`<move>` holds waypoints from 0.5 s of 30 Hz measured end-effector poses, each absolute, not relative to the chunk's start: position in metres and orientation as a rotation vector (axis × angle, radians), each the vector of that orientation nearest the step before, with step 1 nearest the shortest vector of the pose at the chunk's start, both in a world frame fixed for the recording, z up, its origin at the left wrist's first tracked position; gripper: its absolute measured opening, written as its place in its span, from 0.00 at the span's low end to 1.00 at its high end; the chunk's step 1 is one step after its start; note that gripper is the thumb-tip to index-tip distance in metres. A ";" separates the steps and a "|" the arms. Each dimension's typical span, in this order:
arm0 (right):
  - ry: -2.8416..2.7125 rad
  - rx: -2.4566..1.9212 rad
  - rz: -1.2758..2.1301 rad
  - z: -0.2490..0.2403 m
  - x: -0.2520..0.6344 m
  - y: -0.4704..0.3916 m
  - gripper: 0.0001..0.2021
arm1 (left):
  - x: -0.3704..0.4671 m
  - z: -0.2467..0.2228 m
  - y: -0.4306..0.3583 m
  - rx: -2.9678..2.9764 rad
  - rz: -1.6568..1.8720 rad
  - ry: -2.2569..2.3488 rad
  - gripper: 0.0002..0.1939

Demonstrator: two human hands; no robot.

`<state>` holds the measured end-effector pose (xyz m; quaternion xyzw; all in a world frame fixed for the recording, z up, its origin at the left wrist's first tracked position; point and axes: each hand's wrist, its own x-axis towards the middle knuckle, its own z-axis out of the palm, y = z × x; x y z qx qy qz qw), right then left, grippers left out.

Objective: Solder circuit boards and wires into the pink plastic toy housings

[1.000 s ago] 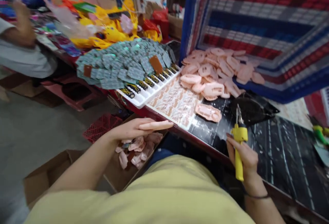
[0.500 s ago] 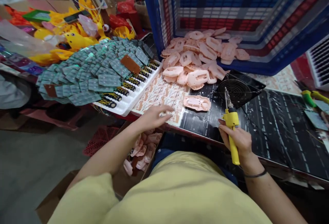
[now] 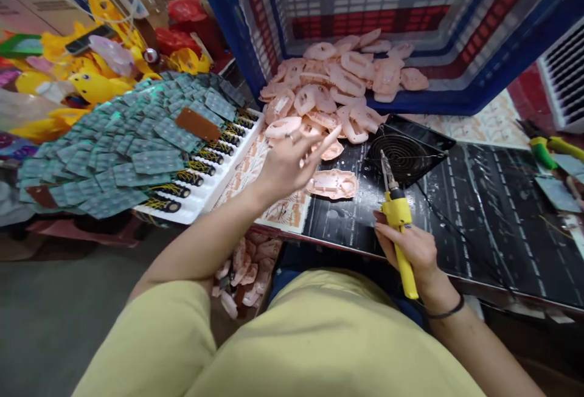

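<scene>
My left hand (image 3: pixel 292 163) is open, fingers apart, over the near edge of the pile of pale pink plastic shells (image 3: pixel 319 90). Whether its fingertips touch a shell I cannot tell. Just below those fingers, a single pink shell (image 3: pixel 334 184) lies on the black mat, its inner side up. In my right hand (image 3: pixel 413 248) is a yellow soldering iron (image 3: pixel 398 211), gripped by the handle with its metal tip pointing up and away from me. Behind the tip sits a small black fan (image 3: pixel 404 154) with a round wire guard.
A blue crate (image 3: pixel 365 20) lies on its side around the shells. On the left, green circuit boards (image 3: pixel 118 135) are heaped beside a white foam tray (image 3: pixel 219 184) of wired black discs. Yellow-green pliers (image 3: pixel 542 151) lie right. Below the table, more shells (image 3: pixel 246 269) fill a box.
My left hand has moved up and forward from the table edge to the shell pile. The right hand still holds the soldering iron. The whole view has shifted slightly.
</scene>
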<state>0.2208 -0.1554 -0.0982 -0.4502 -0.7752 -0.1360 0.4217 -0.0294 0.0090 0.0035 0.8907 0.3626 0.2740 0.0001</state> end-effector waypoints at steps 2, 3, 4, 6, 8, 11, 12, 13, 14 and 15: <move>-1.919 -1.138 -0.332 -0.100 0.222 -0.156 0.18 | -0.036 0.011 -0.035 3.087 0.686 1.064 0.16; -1.906 -1.142 -0.331 -0.100 0.222 -0.156 0.18 | -0.036 0.012 -0.056 3.191 0.529 0.991 0.16; -1.897 -1.151 -0.333 -0.100 0.222 -0.156 0.19 | -0.034 0.011 -0.075 3.242 0.342 0.919 0.16; -1.897 -1.180 -0.351 -0.100 0.223 -0.157 0.19 | -0.024 0.006 -0.104 3.221 -0.023 0.752 0.16; -1.909 -1.206 -0.375 -0.099 0.224 -0.158 0.19 | -0.014 -0.002 -0.116 3.115 -0.226 0.638 0.15; -1.898 -1.188 -0.351 -0.098 0.223 -0.159 0.23 | -0.005 -0.011 -0.105 2.988 -0.126 0.553 0.14; -1.887 -1.172 -0.328 -0.099 0.223 -0.159 0.25 | -0.006 -0.014 -0.097 2.971 -0.024 0.492 0.15; -1.876 -1.158 -0.308 -0.099 0.222 -0.159 0.26 | -0.008 -0.016 -0.087 2.961 0.075 0.398 0.16; -1.866 -1.147 -0.297 -0.099 0.222 -0.159 0.26 | -0.012 -0.019 -0.078 2.958 0.149 0.286 0.17; -1.859 -1.136 -0.293 -0.100 0.221 -0.158 0.26 | -0.017 -0.022 -0.070 2.959 0.186 0.178 0.17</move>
